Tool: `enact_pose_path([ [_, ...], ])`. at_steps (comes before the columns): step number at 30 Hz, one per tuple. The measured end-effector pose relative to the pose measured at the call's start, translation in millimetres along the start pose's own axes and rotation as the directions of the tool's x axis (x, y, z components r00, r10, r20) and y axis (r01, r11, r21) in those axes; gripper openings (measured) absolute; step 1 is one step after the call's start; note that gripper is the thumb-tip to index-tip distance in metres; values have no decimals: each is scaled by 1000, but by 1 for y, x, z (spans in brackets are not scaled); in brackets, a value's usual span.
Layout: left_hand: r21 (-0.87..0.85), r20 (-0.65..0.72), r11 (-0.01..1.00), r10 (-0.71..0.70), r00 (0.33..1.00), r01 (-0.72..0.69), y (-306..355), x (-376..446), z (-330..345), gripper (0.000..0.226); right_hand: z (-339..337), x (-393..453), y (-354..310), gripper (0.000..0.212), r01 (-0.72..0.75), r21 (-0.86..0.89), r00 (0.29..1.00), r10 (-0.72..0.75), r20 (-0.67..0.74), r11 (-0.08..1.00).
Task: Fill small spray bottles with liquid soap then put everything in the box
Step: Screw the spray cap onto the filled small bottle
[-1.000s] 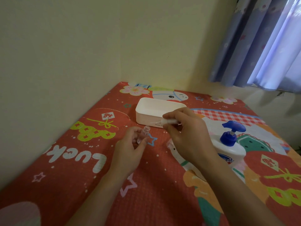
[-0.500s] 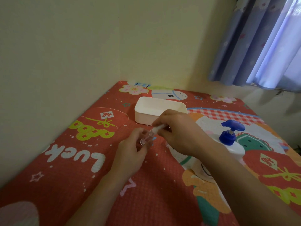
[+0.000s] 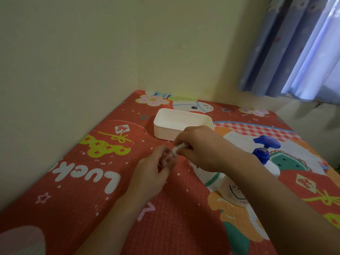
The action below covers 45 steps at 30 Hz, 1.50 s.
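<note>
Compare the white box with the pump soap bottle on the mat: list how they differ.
The white box is low, rectangular and open-topped; the pump soap bottle stands upright with its top closed by a blue pump. The box is white all over; the bottle pairs a white body with that blue pump. The box sits farther back, the bottle right, partly behind the right hand's forearm. Both rest on the mat.

The red play mat [image 3: 77, 183] has big white letters at about 8 o'clock. They look upside down from here and seem to spell "LUCK", with the last letter cut off at the mat's edge. Small red marks sit on white diamond tags at 10 o'clock and 4 o'clock, too small to read.
</note>
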<state>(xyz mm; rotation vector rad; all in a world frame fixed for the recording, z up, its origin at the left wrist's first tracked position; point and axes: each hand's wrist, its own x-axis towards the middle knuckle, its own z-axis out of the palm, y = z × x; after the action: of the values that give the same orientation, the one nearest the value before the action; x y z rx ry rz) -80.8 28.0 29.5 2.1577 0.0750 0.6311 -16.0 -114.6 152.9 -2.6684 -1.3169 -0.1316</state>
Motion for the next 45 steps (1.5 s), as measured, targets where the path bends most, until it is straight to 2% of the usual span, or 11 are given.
enact_pose_path([
  [3,10,19,1000,20,1000,-20,0,0,0,24,1,-3,-1,27,27,-29,999,-26,36,999],
  [7,-21,39,1000,3,999,-2,1,0,-1,36,1,-4,-2,34,73,-8,996,-72,45,997],
  [15,-79,79,997,15,997,-9,-2,0,0,28,4,-7,2,30,102,51,995,-102,-16,993],
  [22,-118,112,991,79,991,-66,-2,-1,2,35,4,-7,8,27,89,33,993,-87,-76,995],
  [28,-239,160,970,75,984,-35,-3,1,0,38,5,-13,12,27,186,141,978,-169,-119,973],
  [34,-402,289,916,121,950,6,1,1,-5,36,-2,-19,14,27,199,204,978,-183,-97,958],
  [37,-444,323,895,128,938,31,3,1,-4,35,-4,-20,15,28,161,240,987,-149,-66,957],
  [42,-410,259,912,108,960,8,2,-1,3,38,-6,-18,12,23,104,119,995,-103,-17,987],
  [45,-358,239,933,113,965,-20,1,-2,5,31,-2,-13,11,20,58,17,998,-57,-19,998],
])
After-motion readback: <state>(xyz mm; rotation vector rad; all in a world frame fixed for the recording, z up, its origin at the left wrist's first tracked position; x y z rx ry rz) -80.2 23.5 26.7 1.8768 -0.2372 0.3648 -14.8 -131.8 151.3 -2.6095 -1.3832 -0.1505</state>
